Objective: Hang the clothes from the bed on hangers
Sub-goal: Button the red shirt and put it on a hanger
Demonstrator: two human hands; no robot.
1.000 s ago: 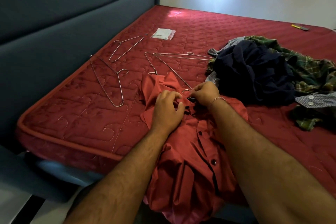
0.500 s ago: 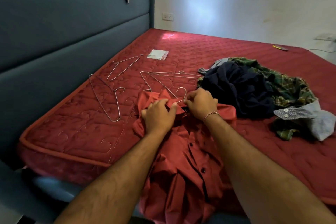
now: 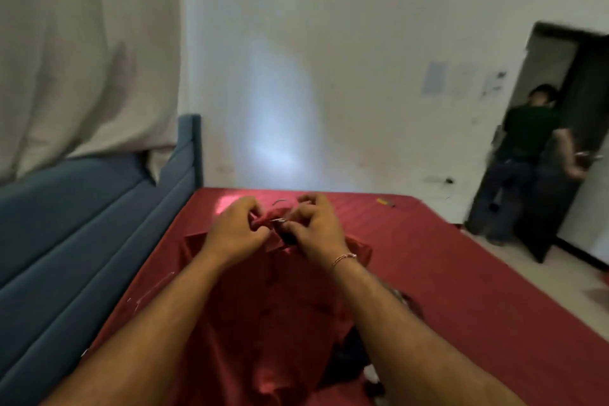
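The red shirt [image 3: 263, 300] is held up in front of the person, above the red mattress [image 3: 461, 273], so that its body hangs free below the collar and the weight of the cloth pulls the shoulders straight. Both hands work at the collar, close together, because the hanger's neck must sit in the collar opening for the garment to balance.

Left hand [image 3: 235, 234]: fingers curled, gripping a bunch of collar fabric. This grip appears to carry the shirt and keep the collar gathered.

Right hand [image 3: 314, 229]: thumb and forefinger pinch at the collar beside the wire, the other fingers loosely curled. Motion blur prevents telling whether the pinch takes the wire, the fabric, or both.

Wire hanger [image 3: 281, 203]: only the hook shows, rising between the two hands. The shoulders of the hanger are hidden, presumably inside the shirt.

Judged step: seating the collar around the hanger neck. Risk: if one shoulder of the wire is not fully inside, the shirt will slide off to that side once released.

A dark garment [image 3: 349, 353] shows partly behind the right forearm on the mattress, not yet hung. The blue headboard [image 3: 99, 224] runs along the left. A person [image 3: 524, 155] stands in the far doorway, well apart
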